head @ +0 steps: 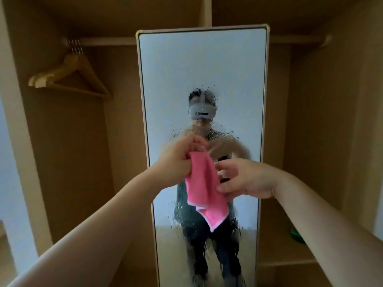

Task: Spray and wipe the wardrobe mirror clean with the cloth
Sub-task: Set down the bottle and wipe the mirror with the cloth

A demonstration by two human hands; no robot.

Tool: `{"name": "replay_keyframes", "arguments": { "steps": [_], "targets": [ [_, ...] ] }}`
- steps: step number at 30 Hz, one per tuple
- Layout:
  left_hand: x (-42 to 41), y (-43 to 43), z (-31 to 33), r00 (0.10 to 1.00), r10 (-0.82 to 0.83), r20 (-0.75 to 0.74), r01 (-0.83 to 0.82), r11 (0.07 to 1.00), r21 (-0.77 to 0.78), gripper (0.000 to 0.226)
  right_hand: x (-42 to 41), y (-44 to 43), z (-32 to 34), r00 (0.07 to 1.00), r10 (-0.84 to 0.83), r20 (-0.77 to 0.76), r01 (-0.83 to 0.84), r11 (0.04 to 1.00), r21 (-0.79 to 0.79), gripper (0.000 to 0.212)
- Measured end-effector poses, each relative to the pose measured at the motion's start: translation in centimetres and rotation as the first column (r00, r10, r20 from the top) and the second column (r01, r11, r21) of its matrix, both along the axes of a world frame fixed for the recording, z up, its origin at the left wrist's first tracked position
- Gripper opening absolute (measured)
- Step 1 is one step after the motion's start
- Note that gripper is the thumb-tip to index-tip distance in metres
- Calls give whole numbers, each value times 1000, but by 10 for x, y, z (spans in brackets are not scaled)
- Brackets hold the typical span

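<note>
**Pink cloth held up before the wet mirror**

My left hand (178, 158) grips the top corner of the pink cloth (204, 187). Its fingers and thumb are curled tight round the bunched fabric, in front of the mirror (203, 69) at about mid-height. The cloth hangs folded from that grip, and its pale-edged lower corner points down over the mirror's lower half. My right hand (246, 179) meets the cloth's right edge. The thumb lies against the fabric and the fingers are half curled above it. I cannot tell whether they pinch the cloth or only touch it. Droplets (215, 131) speckle the middle and lower glass of the mirror, across my reflection. The mirror stands upright inside a wooden wardrobe (310, 121). Left of the mirror, near the level of its top edge, wooden hangers (68, 75) hang from a rail (107, 41). Right of the mirror, low down, a green object (297, 235) sits partly hidden behind my right forearm.
</note>
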State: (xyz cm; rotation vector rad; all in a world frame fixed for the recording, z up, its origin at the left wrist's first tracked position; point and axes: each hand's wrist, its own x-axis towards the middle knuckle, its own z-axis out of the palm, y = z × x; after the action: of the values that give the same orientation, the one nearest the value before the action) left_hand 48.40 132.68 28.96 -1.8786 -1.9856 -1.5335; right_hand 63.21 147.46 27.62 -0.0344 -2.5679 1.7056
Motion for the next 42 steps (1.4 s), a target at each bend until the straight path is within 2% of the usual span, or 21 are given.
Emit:
{"name": "replay_keyframes", "arguments": {
  "steps": [2,7,9,12,14,18,21,25,28,31,33,36,38,40,42],
  "targets": [
    [1,-1,-1,999,-30,-16,30,999,-21,43,-4,2,-1,996,-61,-63,59,998,-24,50],
    [1,0,7,984,65,-166,-75,996,-56,56,0,11,11,993,-106,-60,100,990,-98,31],
    [1,0,17,988,34,-151,-44,997,-67,53,4,13,16,997,-74,-11,74,996,-55,31],
    [0,-1,32,988,-77,-136,57,987,-147,49,8,12,21,990,48,135,-57,996,62,36],
    [1,-2,39,978,-76,-195,45,987,-156,51,10,9,23,977,100,188,-110,993,42,37],
    [0,-6,47,947,66,-314,-87,995,-52,50,9,0,13,980,101,170,-85,992,-95,36],
    [-2,-6,43,933,115,-341,-143,988,-60,46,1,-10,-3,999,31,39,-22,976,-217,33],
    [-15,-5,33,968,70,-242,-102,987,-123,50,-7,-15,-11,982,-166,-95,116,910,-397,33],
    [-31,-11,32,977,30,-212,-74,976,-204,51,-7,-8,-3,859,-463,-218,335,830,-445,26],
    [-42,-18,33,978,3,-210,-68,950,-306,48,-3,-4,15,711,-586,-388,483,808,-337,20],
    [-44,-21,34,981,-45,-187,-32,920,-390,51,-3,-8,28,662,-550,-510,554,817,-161,18],
    [-48,-30,37,990,-54,-129,-14,881,-472,57,-3,-12,45,601,-489,-633,650,759,31,26],
    [-53,-38,40,992,-79,-100,13,845,-535,63,0,-15,53,576,-459,-676,673,736,73,28],
    [-53,-45,43,983,-180,-42,117,779,-616,68,0,-20,58,562,-428,-708,643,764,49,28],
    [-44,-46,44,973,-226,51,211,771,-601,61,-3,-27,61,558,-397,-729,632,773,63,28]
  ]
}}
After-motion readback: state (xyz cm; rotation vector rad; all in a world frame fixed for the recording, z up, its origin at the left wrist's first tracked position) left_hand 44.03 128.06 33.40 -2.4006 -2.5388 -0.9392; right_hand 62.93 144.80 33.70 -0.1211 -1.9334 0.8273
